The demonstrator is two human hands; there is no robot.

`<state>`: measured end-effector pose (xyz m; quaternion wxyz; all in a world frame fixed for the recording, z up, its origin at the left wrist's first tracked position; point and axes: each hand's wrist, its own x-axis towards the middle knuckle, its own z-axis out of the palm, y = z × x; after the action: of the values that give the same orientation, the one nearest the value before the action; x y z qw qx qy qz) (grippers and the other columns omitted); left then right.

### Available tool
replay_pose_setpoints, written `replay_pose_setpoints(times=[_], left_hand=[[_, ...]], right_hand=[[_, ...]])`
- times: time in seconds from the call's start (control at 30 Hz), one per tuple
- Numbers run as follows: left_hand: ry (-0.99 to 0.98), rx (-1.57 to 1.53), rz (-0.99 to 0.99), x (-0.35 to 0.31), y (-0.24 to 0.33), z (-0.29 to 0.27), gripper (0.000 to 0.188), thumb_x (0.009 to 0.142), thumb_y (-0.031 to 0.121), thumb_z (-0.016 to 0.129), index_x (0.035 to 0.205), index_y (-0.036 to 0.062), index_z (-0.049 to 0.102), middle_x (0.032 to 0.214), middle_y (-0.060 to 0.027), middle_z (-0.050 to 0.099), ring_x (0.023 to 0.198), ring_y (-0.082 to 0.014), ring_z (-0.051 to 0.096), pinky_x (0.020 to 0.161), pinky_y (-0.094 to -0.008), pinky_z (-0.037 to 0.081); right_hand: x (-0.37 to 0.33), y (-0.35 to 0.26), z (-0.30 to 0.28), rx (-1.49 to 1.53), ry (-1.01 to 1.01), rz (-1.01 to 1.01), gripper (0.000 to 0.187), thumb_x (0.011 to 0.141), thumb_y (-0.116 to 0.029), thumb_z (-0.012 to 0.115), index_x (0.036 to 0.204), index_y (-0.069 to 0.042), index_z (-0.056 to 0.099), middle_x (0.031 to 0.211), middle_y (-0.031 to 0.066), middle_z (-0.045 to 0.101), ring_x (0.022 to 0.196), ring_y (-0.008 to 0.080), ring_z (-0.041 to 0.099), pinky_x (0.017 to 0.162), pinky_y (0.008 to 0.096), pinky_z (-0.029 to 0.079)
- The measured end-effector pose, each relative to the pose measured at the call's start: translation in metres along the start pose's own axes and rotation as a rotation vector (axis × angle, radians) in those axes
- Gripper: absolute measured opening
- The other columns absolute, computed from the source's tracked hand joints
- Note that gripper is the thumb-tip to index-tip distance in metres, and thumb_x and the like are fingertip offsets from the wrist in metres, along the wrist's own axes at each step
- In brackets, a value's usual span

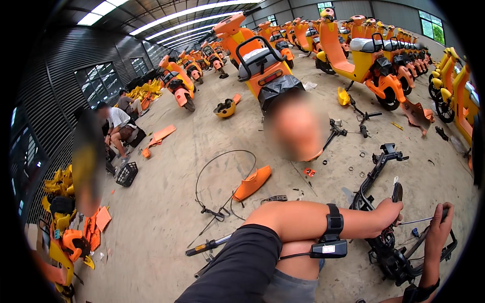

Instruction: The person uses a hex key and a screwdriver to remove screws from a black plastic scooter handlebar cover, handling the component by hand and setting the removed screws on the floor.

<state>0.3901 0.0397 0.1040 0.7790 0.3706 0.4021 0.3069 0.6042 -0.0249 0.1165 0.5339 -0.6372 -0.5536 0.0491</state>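
Note:
A stripped black scooter frame [374,197] lies on the floor at the right, with bundled wires along its middle. My left hand [388,216] is closed above those wires, round a dark elongated piece [398,192] with a pale tip; its kind I cannot make out. My right hand [438,230] is closed at the frame's right side on what looks like a screwdriver [415,220]. Its thin metal shaft points toward my left hand, and its dark handle is mostly hidden by my fingers. Where the shaft's tip ends is hidden near my left hand.
An orange panel [252,183], a looped cable [197,177] and a shock absorber [207,246] lie left of my arm. Handlebars [361,115] and a yellow helmet [225,108] lie farther off. Orange scooters [353,55] stand behind; a seated person [120,123] is at the left.

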Motion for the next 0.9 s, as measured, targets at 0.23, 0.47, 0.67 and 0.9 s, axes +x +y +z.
replay_pose_setpoints(times=[0.23,0.47,0.67,0.9], left_hand=[[-0.032,-0.003,-0.021,-0.01,0.006,0.002,0.019,0.092,0.021,0.051,0.105,0.0071,0.047,0.084,-0.0057,0.059,0.064,-0.0147,0.056,0.057,-0.0328,0.049],[-0.032,0.065,-0.094,-0.004,0.001,-0.014,0.022,0.095,0.026,0.054,0.108,0.0083,0.051,0.089,-0.0054,0.066,0.068,-0.0137,0.063,0.059,-0.033,0.053],[-0.023,0.034,-0.082,-0.026,0.016,-0.001,0.026,0.094,0.025,0.055,0.109,0.0043,0.053,0.088,-0.0076,0.067,0.065,-0.0141,0.064,0.055,-0.0309,0.054],[-0.071,0.046,-0.086,-0.028,0.018,0.001,0.035,0.101,0.036,0.045,0.108,0.0042,0.059,0.095,-0.0087,0.071,0.076,-0.0154,0.068,0.065,-0.0315,0.052]], right_hand=[[-0.006,-0.02,-0.001,0.335,0.067,0.096,0.021,0.106,-0.027,0.047,0.116,-0.008,0.05,0.082,-0.0038,0.043,0.066,0.0037,0.039,0.057,0.0205,0.033],[-0.019,-0.046,0.008,0.333,-0.146,0.053,0.014,0.102,-0.015,0.054,0.113,-0.008,0.049,0.078,-0.0015,0.049,0.065,0.0068,0.047,0.058,0.0222,0.04],[-0.016,-0.064,-0.009,0.307,-0.121,0.007,0.016,0.097,-0.015,0.061,0.105,-0.006,0.051,0.071,-0.0002,0.052,0.063,0.0082,0.049,0.056,0.025,0.041],[-0.011,-0.056,-0.014,0.225,-0.031,0.046,0.02,0.096,-0.021,0.063,0.103,-0.003,0.056,0.068,0.005,0.054,0.06,0.0123,0.049,0.055,0.0294,0.042]])
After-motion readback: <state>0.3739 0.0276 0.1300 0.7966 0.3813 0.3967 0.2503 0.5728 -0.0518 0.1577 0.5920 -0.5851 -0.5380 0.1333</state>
